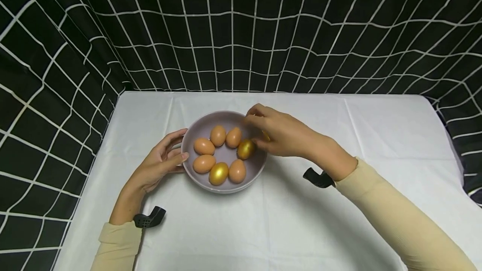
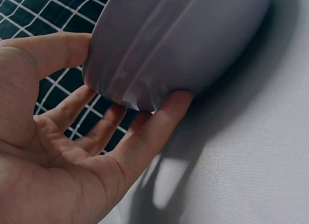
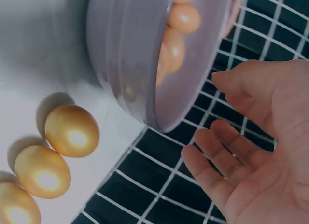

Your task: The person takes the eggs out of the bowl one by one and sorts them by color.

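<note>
A mauve bowl (image 1: 226, 154) stands on the table with several brown eggs (image 1: 203, 164) and two gold eggs (image 1: 218, 174) lying in a ring inside it. My left hand (image 1: 160, 162) holds the bowl's left side, thumb at the rim and fingertips against the outer wall, as the left wrist view shows. Over the bowl's right rim hovers my right hand (image 1: 288, 135), fingers loosely bent and nothing between them in the right wrist view. Outside the bowl, three more gold eggs (image 3: 72, 131) sit in a row, mostly hidden behind the right hand in the head view.
A white cloth (image 1: 211, 229) covers the table. Dark curtains with a white grid (image 1: 233, 32) rise behind the table and along its sides. Each wrist bears a black camera mount (image 1: 149, 217).
</note>
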{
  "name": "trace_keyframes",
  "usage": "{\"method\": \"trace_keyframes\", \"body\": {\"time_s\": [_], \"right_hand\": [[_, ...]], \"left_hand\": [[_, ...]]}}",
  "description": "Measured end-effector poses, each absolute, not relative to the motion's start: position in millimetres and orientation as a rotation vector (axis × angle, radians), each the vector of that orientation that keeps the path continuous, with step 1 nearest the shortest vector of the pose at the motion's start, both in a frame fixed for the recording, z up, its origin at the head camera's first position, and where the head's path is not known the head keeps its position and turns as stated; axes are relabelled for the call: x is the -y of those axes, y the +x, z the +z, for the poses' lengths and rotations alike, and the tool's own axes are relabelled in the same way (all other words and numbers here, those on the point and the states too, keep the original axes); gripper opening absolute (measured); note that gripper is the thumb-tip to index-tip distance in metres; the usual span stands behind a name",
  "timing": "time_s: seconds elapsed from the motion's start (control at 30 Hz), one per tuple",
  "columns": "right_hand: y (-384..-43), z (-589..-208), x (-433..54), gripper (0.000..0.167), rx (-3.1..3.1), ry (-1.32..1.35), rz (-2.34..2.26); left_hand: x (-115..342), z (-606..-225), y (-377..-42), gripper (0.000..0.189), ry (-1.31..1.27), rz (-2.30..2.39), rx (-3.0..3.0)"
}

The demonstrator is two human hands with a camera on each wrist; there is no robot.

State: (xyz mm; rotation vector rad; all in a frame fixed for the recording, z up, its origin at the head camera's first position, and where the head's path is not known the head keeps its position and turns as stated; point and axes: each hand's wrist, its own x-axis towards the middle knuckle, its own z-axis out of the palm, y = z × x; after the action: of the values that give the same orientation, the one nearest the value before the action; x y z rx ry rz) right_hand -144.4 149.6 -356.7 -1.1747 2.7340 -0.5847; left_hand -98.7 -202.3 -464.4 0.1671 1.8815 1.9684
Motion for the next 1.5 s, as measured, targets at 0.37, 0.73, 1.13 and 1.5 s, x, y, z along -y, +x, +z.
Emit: {"method": "trace_keyframes", "body": {"time_s": [0.37,0.73,1.13,1.5], "right_hand": [[-152,-364,-120,0.028,-2.5,-1.238,-0.392],[-159,-373,-105,0.019,-2.434,-1.268,-0.212],[-151,-375,-103,0.019,-2.37,-1.211,0.067],[-153,-379,-98,0.017,-2.353,-1.261,-0.013]], "left_hand": [[204,-467,-98,0.074,0.177,1.979,-1.868],[204,-466,-101,0.075,0.189,1.982,-1.844],[197,-468,-103,0.075,0.187,1.982,-1.83],[205,-466,-100,0.076,0.182,1.98,-1.836]]}}
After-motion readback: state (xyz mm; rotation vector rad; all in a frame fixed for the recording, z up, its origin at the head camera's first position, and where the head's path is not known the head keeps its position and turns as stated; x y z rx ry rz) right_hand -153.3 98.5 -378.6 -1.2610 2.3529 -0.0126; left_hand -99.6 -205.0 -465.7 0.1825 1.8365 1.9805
